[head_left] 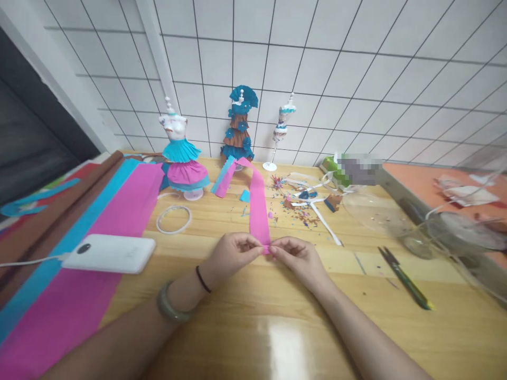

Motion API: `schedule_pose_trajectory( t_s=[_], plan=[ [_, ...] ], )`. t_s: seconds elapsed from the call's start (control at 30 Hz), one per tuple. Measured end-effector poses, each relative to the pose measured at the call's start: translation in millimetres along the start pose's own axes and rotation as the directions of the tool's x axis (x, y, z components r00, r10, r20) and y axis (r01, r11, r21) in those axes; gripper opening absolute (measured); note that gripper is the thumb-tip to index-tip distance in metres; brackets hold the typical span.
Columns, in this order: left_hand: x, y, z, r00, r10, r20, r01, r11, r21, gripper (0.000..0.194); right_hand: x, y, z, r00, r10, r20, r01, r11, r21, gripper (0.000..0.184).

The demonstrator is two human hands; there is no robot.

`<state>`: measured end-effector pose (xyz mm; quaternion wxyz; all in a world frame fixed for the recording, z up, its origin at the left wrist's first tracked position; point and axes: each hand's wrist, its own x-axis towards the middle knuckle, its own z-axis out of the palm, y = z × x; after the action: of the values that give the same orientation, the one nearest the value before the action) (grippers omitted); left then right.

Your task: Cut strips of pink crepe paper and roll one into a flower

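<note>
Strip (259, 206), pink and narrow, had its near end between the 2 hands and ran away beyond them over the table (245, 327). Past the hands it bent to the left, where its far part carried a blue edge. The left hand (236, 252) pinched the near end between thumb and fingers; the right hand (298, 258) pinched the same end just beside it, the fingertips of both close together. Whether that end touched the table, the view could not tell.

Left of the left hand, a white power bank (110, 254) lay partly on a pink and blue sheet (137, 195). Beyond that hand lay a white ring (158, 221). Farther off stood 3 figures: 1 in a blue and pink skirt (186, 171), 1 in a blue and brown dress (239, 126) and 1 with a slim white stand (274, 150). Scraps (304, 215) were strewn beyond the right hand, and a green-handled cutter (406, 278) lay to its right.
</note>
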<state>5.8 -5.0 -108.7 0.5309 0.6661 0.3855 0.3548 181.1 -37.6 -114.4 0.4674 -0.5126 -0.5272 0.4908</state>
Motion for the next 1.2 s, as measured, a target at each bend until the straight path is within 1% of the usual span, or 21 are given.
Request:
schedule_pose_trajectory(
  t_s=[0.13,0.23,0.33,0.47,0.57,0.73,0.93,1.07,1.2],
  plan=[
    [0.5,-0.6,0.3,0.999,-0.028,-0.037,0.027,0.999,-0.041,0.016,0.2,3.8,0.0,1.0,-0.016,0.005,0.016,1.0,-0.013,0.027],
    [0.8,-0.9,-0.3,0.999,-0.033,-0.03,0.032,0.998,-0.055,0.019,-0.4,4.1,0.2,1.0,-0.031,0.004,0.031,1.0,-0.004,0.028],
    [1.4,-0.9,-0.2,0.999,-0.034,-0.033,0.033,0.998,-0.046,0.018,-0.9,3.8,0.6,0.999,-0.041,0.003,0.041,0.999,0.006,0.029],
    [1.8,-2.0,0.9,0.999,-0.03,-0.039,0.029,0.999,-0.034,0.017,-1.2,2.4,1.3,1.0,-0.012,0.025,0.011,0.999,0.038,0.031],
    [1.1,-3.9,1.8,0.999,-0.014,-0.033,0.013,1.0,-0.016,0.015,-1.0,1.4,1.6,1.0,0.024,0.019,-0.025,0.998,0.058,0.031],
    [-0.2,-5.5,2.4,1.0,-0.006,-0.017,0.006,1.0,0.001,0.015,-0.4,3.2,1.8,1.0,0.01,-0.01,-0.01,0.998,0.059,0.029],
    [0.8,-5.8,2.2,1.0,0.001,0.007,-0.001,1.0,-0.007,0.025,-0.9,3.4,2.1,1.0,0.002,-0.019,-0.001,0.998,0.062,0.029],
    [2.2,-6.3,1.7,1.0,0.011,-0.005,-0.011,1.0,-0.016,0.023,-1.5,0.0,1.3,1.0,0.008,0.013,-0.009,0.999,0.039,0.029],
    [2.1,-7.3,1.1,1.0,0.008,-0.012,-0.008,1.0,-0.011,0.02,-1.8,-0.8,-0.4,1.0,0.018,0.012,-0.018,1.0,0.0,0.031]
  ],
)
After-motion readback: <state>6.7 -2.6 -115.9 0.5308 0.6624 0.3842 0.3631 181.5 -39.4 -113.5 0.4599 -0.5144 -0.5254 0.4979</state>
